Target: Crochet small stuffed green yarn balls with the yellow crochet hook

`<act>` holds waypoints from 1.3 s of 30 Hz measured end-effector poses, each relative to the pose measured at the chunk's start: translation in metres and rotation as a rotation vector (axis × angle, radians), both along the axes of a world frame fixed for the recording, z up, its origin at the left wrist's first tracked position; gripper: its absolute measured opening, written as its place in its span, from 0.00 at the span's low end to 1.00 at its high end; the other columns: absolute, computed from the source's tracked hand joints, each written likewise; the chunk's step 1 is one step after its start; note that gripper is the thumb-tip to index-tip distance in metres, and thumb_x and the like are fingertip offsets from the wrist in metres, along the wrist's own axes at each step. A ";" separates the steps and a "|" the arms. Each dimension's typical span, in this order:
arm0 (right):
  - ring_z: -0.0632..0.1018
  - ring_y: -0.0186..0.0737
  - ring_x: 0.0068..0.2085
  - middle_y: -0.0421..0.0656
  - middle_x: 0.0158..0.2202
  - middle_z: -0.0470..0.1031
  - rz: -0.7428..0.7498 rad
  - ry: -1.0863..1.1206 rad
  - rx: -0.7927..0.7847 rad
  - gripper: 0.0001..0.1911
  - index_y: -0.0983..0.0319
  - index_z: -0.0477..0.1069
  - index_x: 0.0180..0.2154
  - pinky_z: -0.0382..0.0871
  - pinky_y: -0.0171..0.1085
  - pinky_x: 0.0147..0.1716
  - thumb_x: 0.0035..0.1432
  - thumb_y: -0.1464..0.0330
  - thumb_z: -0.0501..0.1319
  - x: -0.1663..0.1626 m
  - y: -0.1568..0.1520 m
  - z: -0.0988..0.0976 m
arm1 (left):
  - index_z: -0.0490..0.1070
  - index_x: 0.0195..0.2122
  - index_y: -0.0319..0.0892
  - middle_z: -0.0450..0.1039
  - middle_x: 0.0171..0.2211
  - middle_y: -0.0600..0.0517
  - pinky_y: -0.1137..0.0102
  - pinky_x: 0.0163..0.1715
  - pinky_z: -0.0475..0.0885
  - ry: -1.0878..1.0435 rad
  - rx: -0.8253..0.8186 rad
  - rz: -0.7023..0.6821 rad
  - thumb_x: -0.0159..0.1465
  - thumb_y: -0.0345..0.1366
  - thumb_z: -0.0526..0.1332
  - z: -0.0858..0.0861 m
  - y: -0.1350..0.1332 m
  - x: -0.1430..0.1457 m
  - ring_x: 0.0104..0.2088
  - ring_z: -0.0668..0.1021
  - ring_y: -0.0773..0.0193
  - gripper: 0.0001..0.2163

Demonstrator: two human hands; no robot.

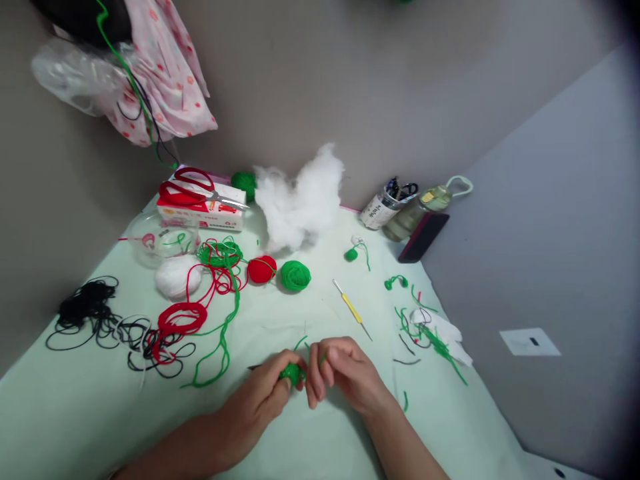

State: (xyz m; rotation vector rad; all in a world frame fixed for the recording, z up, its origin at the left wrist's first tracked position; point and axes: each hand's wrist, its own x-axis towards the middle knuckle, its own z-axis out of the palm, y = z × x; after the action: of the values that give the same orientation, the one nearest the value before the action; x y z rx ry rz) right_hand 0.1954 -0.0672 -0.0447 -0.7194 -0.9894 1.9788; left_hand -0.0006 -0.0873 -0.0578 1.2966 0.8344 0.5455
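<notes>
Close to the table's front, my left hand [267,393] grips a small green crocheted piece [291,374] between thumb and fingers. Beside it, my right hand [350,373] is closed, thumb against fingers, on a bit of green yarn [323,359]. A short green strand [301,343] sticks up behind the left fingers. A thin dark tip pokes out left of that hand; what it belongs to is hidden. Beyond my right hand lies a crochet hook with a yellow handle [351,308]. A green yarn ball [295,275] and a red yarn ball [262,269] sit farther back.
Black yarn [87,307], red yarn [183,319] and a white ball [178,277] spread leftward. Red-handled scissors [195,190] lie on a box [220,217]. White stuffing [303,200] rests against the wall. Rightward are yarn scraps [435,340], a phone [424,238] and a bottle [407,217].
</notes>
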 end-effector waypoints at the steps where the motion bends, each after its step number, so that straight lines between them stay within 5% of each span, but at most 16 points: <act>1: 0.78 0.40 0.23 0.41 0.20 0.71 0.020 -0.005 0.000 0.24 0.63 0.67 0.22 0.68 0.40 0.30 0.67 0.58 0.59 -0.001 -0.001 0.001 | 0.67 0.41 0.43 0.58 0.23 0.59 0.70 0.26 0.59 -0.017 -0.011 0.015 0.71 0.38 0.46 -0.002 0.000 0.001 0.22 0.60 0.67 0.11; 8: 0.76 0.37 0.20 0.41 0.21 0.72 -0.077 -0.118 0.029 0.24 0.62 0.65 0.22 0.65 0.35 0.23 0.65 0.55 0.62 0.004 0.005 0.000 | 0.64 0.54 0.41 0.60 0.20 0.61 0.69 0.30 0.64 -0.016 -0.106 0.104 0.71 0.44 0.52 -0.021 -0.004 0.005 0.21 0.63 0.67 0.16; 13: 0.78 0.35 0.25 0.42 0.27 0.76 -0.251 -0.392 0.140 0.23 0.62 0.66 0.23 0.68 0.34 0.26 0.66 0.55 0.60 0.031 0.025 0.024 | 0.63 0.59 0.44 0.67 0.29 0.56 0.66 0.37 0.67 0.030 -0.003 0.245 0.66 0.43 0.58 -0.005 -0.003 0.006 0.31 0.72 0.62 0.21; 20: 0.79 0.43 0.36 0.48 0.34 0.79 -0.422 -1.318 0.542 0.27 0.62 0.72 0.32 0.73 0.39 0.36 0.69 0.49 0.49 0.085 0.088 0.065 | 0.73 0.44 0.44 0.73 0.38 0.53 0.66 0.44 0.69 0.120 0.210 -0.114 0.63 0.33 0.60 0.037 -0.016 0.015 0.35 0.75 0.63 0.09; 24: 0.76 0.55 0.49 0.57 0.49 0.72 -0.630 -1.597 0.580 0.17 0.63 0.70 0.40 0.69 0.47 0.44 0.65 0.55 0.57 0.091 0.111 0.069 | 0.74 0.45 0.43 0.76 0.44 0.49 0.66 0.48 0.70 0.053 0.394 -0.225 0.65 0.32 0.60 0.060 -0.023 0.037 0.42 0.77 0.61 0.09; 28: 0.77 0.56 0.49 0.58 0.56 0.69 -0.695 -1.738 0.622 0.19 0.63 0.66 0.54 0.68 0.50 0.48 0.67 0.60 0.57 0.076 0.119 0.071 | 0.73 0.51 0.38 0.76 0.49 0.45 0.65 0.55 0.69 -0.061 0.726 -0.219 0.68 0.34 0.59 0.079 -0.020 0.080 0.51 0.75 0.57 0.12; 31: 0.78 0.55 0.48 0.57 0.58 0.69 -0.698 -1.785 0.637 0.22 0.61 0.63 0.59 0.69 0.49 0.47 0.68 0.60 0.55 0.062 0.126 0.071 | 0.72 0.53 0.35 0.73 0.54 0.41 0.59 0.57 0.67 0.005 1.087 -0.276 0.70 0.38 0.56 0.081 -0.016 0.112 0.53 0.73 0.52 0.15; 33: 0.78 0.55 0.48 0.57 0.59 0.69 -0.695 -1.806 0.637 0.23 0.60 0.63 0.60 0.70 0.49 0.47 0.68 0.60 0.55 0.058 0.132 0.069 | 0.73 0.47 0.33 0.74 0.48 0.39 0.55 0.52 0.69 0.149 1.254 -0.307 0.70 0.40 0.55 0.078 -0.019 0.126 0.51 0.73 0.48 0.15; 39: 0.77 0.60 0.52 0.58 0.57 0.73 -0.705 -1.843 0.585 0.22 0.60 0.66 0.59 0.71 0.52 0.47 0.67 0.62 0.55 0.066 0.139 0.056 | 0.74 0.42 0.38 0.73 0.39 0.45 0.64 0.37 0.71 0.168 1.223 -0.419 0.70 0.41 0.54 0.058 -0.047 0.129 0.40 0.76 0.57 0.14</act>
State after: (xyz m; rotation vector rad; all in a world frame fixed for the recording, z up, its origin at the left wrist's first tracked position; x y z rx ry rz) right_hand 0.2618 0.0722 0.0110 -2.1311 -1.7084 -0.0746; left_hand 0.1283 -0.1341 0.0003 2.5836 0.2692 0.6231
